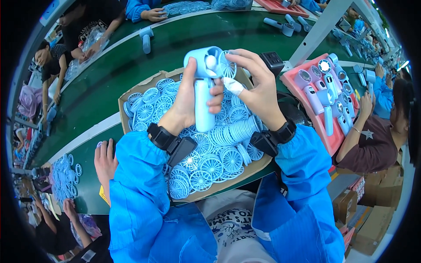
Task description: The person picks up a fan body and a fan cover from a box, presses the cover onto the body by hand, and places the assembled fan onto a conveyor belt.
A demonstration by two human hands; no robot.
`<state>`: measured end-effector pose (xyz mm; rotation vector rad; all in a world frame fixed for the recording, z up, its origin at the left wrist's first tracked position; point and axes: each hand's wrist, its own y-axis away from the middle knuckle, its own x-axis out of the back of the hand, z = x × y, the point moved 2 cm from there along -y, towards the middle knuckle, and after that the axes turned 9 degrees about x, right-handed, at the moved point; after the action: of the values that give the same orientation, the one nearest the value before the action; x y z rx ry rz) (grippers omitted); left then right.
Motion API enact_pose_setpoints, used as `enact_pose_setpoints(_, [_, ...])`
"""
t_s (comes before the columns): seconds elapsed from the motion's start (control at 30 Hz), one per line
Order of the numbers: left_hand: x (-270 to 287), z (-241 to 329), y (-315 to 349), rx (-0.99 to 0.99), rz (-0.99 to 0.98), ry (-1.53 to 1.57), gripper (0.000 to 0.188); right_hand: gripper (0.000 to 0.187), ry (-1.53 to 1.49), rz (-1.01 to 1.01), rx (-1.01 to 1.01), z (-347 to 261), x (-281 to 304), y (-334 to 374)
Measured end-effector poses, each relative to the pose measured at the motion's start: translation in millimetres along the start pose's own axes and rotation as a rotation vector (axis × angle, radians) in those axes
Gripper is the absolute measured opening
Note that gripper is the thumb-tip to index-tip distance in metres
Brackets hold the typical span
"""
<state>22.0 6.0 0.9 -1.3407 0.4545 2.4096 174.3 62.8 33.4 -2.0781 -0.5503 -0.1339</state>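
My left hand (183, 103) is closed around the handle of a light blue handheld fan (202, 105), held upright over a cardboard box (124, 115). The fan's round head is open on its right side, with a pale hub showing inside. Between the fingers and thumb of my right hand (259, 85) is a light blue spoked fan grille (228, 66), right beside that open side; whether it touches the head I cannot tell. White wrapping (233, 87) covers my right thumb tip. Below, the box is filled with loose and stacked spoked grilles (212, 165).
A pink tray (293, 82) of blue and lilac fans stands at right, near a co-worker. On the green conveyor (94, 94) lie a fan part (146, 40) and several fans (287, 27). Blue rings (65, 177) and another person's hand (105, 163) are at left. A metal post (322, 33) rises at upper right.
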Motion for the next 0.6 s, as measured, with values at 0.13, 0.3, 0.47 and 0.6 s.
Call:
enact_pose_setpoints(0.13, [-5.1, -6.9, -0.2, 0.109, 0.029, -0.065, 0.071, 0.044, 0.087, -0.02, 0.09, -0.7, 3.6, -0.5])
enact_pose_setpoints(0.3, [-4.8, -5.3, -0.6, 0.116, 0.109, -0.15, 0.073, 0.042, 0.231, -0.032, 0.191, -5.5, 3.3, 1.1])
enact_pose_setpoints(0.47, [-5.5, -5.2, 0.8, 0.076, 0.15, -0.235, 0.075, 0.041, 0.259, -0.02, 0.209, -4.9, 2.7, 3.0])
enact_pose_setpoints(0.6, [-5.7, -5.0, 0.3, 0.067, 0.157, -0.256, 0.075, 0.04, 0.293, -0.01, 0.249, -3.5, 2.5, 4.7])
